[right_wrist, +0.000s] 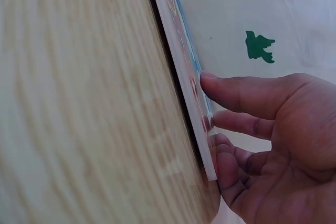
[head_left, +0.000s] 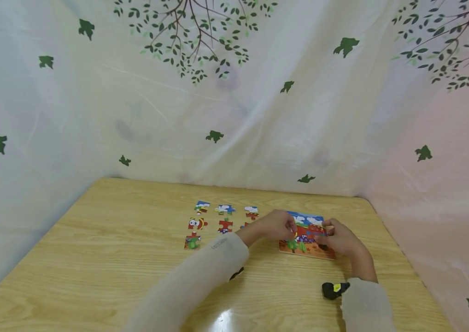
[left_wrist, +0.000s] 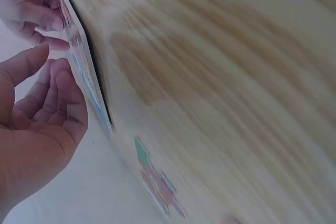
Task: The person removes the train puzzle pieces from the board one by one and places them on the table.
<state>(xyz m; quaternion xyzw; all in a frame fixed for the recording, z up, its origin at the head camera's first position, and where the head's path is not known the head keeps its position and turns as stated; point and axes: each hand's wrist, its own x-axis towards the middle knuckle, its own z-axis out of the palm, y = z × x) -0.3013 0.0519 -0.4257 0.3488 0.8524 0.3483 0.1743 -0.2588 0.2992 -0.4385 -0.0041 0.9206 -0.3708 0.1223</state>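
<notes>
A picture jigsaw puzzle [head_left: 311, 250] in a flat board lies on the table's right side, its face blue above and orange below. Over its left part hovers my left hand [head_left: 276, 224]; in the left wrist view the thumb and loosely bent fingers [left_wrist: 72, 95] stand apart with nothing between them. At the board's right side is my right hand [head_left: 344, 240]. In the right wrist view its thumb and index finger touch the puzzle face, and the other fingers bend beside the board's end [right_wrist: 211, 171]. Part of the picture is hidden behind both hands.
Left of the board, loose jigsaw pieces lie spaced in rows, among them a bee-faced piece [head_left: 196, 224], a green one [head_left: 193, 241] and a blue-and-white one [head_left: 225, 209]. My left forearm partly covers others. A leaf-printed curtain [head_left: 243, 138] stands behind the wooden table [head_left: 93, 258].
</notes>
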